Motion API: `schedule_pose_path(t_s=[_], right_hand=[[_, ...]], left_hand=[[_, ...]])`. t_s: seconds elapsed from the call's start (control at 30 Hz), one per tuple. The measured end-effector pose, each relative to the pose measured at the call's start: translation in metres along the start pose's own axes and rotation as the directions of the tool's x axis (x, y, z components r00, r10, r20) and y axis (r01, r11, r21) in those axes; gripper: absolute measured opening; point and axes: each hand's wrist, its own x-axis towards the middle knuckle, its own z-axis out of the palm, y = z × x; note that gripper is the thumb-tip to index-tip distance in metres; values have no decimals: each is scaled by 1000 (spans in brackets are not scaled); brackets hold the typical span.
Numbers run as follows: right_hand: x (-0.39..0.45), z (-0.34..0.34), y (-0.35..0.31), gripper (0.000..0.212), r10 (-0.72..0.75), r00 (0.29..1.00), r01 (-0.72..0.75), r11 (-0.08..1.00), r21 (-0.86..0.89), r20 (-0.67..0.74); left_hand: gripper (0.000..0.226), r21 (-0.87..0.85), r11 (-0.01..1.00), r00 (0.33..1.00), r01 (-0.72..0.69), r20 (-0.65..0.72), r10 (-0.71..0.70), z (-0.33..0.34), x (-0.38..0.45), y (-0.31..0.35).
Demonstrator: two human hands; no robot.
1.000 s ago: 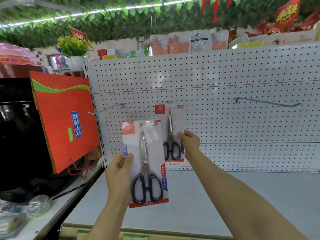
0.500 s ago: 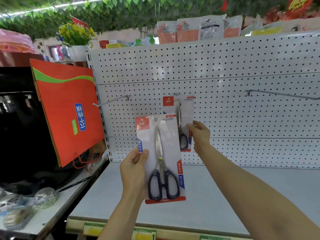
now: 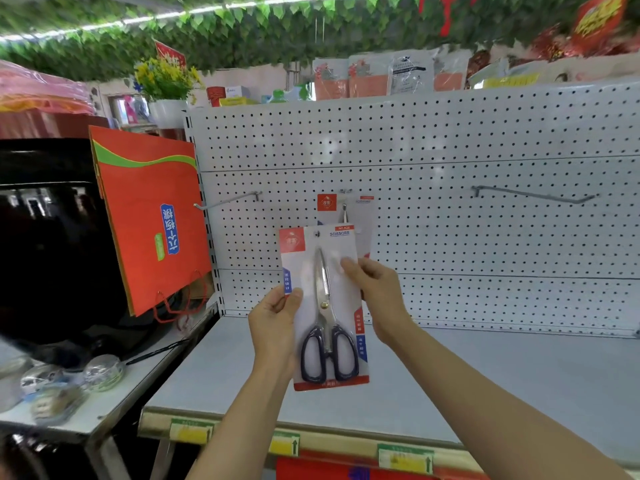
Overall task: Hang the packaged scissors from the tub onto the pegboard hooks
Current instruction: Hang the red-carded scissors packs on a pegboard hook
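A carded pack of scissors (image 3: 323, 306) with dark handles stands upright in front of the white pegboard (image 3: 450, 230). My left hand (image 3: 275, 323) grips its left edge, thumb on the front. My right hand (image 3: 375, 292) pinches its right edge near the blades. Behind it a second scissors pack (image 3: 346, 209) hangs on the middle hook, mostly hidden. An empty hook (image 3: 227, 201) sticks out at the left and another empty hook (image 3: 533, 195) at the right. The tub is out of view.
A grey shelf (image 3: 485, 375) runs below the pegboard, with price tags along its front edge. An orange gift bag (image 3: 149, 216) leans at the left beside a black appliance (image 3: 48, 244). Small jars (image 3: 100, 372) sit on a side table.
My right hand left the hanging pack and came to the right edge of the pack in my left hand. The held pack rose and shifted right, now covering most of the hanging one.
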Motion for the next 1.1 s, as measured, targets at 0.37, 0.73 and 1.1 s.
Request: schedule_pose_path(t_s=[0.37, 0.73, 1.1], right_hand=[[-16, -13, -26, 14, 28, 999, -27, 999, 38, -26], [-2, -3, -40, 6, -31, 999, 33, 998, 61, -38], [16, -11, -32, 17, -46, 989, 50, 998, 28, -140]], left_hand=[[12, -42, 999, 999, 17, 36, -15, 13, -18, 7], [10, -33, 999, 996, -35, 80, 38, 19, 5, 23], [9, -14, 1000, 993, 27, 116, -26, 36, 28, 9]])
